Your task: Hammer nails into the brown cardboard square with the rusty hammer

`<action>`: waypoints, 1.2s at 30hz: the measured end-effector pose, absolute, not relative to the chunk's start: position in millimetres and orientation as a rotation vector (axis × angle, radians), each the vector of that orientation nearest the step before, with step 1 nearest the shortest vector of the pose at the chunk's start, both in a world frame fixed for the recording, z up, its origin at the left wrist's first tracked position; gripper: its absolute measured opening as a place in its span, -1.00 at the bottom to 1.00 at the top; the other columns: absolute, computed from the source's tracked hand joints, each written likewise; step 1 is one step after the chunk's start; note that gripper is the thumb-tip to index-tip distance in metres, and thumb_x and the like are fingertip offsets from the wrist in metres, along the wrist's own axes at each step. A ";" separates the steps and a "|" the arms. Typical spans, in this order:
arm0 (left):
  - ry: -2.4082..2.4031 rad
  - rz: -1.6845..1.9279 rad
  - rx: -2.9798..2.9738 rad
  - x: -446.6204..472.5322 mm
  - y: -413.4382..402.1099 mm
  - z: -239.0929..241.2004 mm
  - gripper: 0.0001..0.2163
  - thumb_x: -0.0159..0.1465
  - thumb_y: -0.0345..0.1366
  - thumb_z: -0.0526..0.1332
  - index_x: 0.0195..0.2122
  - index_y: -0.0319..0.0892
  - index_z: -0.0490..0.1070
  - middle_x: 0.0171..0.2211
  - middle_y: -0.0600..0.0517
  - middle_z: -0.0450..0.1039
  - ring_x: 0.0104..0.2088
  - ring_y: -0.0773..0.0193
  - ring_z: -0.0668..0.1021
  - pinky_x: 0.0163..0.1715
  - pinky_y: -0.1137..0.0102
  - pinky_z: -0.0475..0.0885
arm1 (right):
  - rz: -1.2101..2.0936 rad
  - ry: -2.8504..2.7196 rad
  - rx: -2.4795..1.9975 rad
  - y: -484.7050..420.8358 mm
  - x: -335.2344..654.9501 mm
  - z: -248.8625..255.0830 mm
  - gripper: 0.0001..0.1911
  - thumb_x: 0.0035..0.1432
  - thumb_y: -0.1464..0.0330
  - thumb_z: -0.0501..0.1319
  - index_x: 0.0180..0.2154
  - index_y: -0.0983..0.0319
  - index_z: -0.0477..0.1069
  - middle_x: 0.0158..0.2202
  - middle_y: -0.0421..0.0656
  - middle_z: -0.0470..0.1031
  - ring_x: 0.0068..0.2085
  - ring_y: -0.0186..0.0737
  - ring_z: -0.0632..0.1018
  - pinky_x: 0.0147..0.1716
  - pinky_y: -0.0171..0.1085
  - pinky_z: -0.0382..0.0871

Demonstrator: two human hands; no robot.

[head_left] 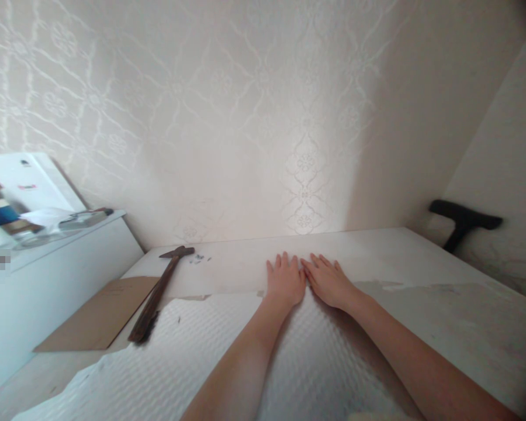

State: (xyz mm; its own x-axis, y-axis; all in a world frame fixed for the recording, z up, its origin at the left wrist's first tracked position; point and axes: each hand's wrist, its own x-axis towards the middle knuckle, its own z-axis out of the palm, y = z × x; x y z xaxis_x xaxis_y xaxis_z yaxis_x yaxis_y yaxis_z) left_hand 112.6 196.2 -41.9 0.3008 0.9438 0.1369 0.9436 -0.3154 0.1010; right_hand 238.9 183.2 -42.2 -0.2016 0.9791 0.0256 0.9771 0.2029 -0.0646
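One left hand (284, 283) and one right hand (331, 285) are laid flat, fingers slightly spread, at the far edge of one white sheet (193, 345) on the surface (236, 263), that edge turned wallward, its long axis unclear, beside one hammer (158, 297) pointed head-first toward the wall (245, 146).

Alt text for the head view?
A person's left hand and right hand lie flat side by side near the far edge of a textured white sheet on a pale surface. To their left, a hammer lies near small dark bits and brown cardboard, with patterned wallpaper behind.
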 end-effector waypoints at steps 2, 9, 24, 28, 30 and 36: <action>1.838 0.269 2.537 112.6 196.5 -42.2 -0.53 0.39 -0.17 -0.18 0.25 -0.22 0.13 0.29 -0.22 0.08 0.29 -0.05 0.15 0.22 -0.07 0.06 | 0.056 -2.391 -1.944 183.1 238.8 -41.9 -0.46 0.33 0.33 -0.21 0.30 0.26 0.06 0.32 0.11 0.00 0.30 0.17 0.08 0.16 0.20 0.03; 1.839 0.278 2.548 111.9 196.6 -43.0 -0.54 0.39 -0.17 -0.18 0.25 -0.21 0.14 0.29 -0.22 0.09 0.29 -0.05 0.16 0.21 -0.07 0.07 | 0.053 -2.400 -1.946 182.8 238.4 -40.7 -0.45 0.33 0.34 -0.20 0.30 0.27 0.06 0.33 0.12 -0.01 0.29 0.17 0.09 0.16 0.20 0.04; 1.850 0.256 2.557 112.2 196.3 -42.4 -0.53 0.39 -0.16 -0.19 0.25 -0.21 0.13 0.29 -0.20 0.10 0.29 -0.04 0.16 0.21 -0.05 0.07 | 0.067 -2.400 -1.934 182.9 238.3 -40.7 -0.45 0.32 0.35 -0.21 0.30 0.29 0.06 0.32 0.14 0.00 0.29 0.19 0.08 0.16 0.22 0.02; 1.845 0.265 2.562 111.7 197.0 -44.2 -0.53 0.39 -0.16 -0.19 0.26 -0.20 0.13 0.29 -0.21 0.09 0.29 -0.04 0.15 0.21 -0.05 0.08 | 0.060 -2.387 -1.926 182.8 238.5 -41.9 -0.44 0.31 0.35 -0.21 0.29 0.27 0.07 0.32 0.14 0.00 0.29 0.18 0.09 0.14 0.24 0.03; 1.845 0.262 2.561 111.7 197.0 -44.3 -0.53 0.39 -0.16 -0.20 0.26 -0.20 0.12 0.29 -0.21 0.08 0.29 -0.04 0.15 0.21 -0.05 0.08 | 0.061 -2.382 -1.925 182.7 238.4 -42.0 -0.44 0.31 0.35 -0.21 0.29 0.26 0.07 0.32 0.13 0.01 0.29 0.16 0.09 0.14 0.23 0.03; 1.846 0.251 2.559 112.4 195.8 -42.0 -0.53 0.39 -0.16 -0.20 0.25 -0.21 0.13 0.29 -0.21 0.08 0.29 -0.03 0.15 0.21 -0.05 0.07 | 0.068 -2.393 -1.927 183.6 238.9 -42.5 -0.44 0.31 0.34 -0.20 0.30 0.28 0.06 0.32 0.14 0.00 0.29 0.18 0.08 0.15 0.22 0.03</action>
State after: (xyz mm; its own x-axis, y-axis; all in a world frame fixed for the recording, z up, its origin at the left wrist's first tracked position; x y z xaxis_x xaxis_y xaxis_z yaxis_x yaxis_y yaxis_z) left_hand 112.4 195.8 -42.0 0.3071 0.9410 0.1419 0.9448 -0.3194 0.0734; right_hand 238.9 183.6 -42.5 -0.2121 0.9769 0.0254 0.9739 0.2134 -0.0771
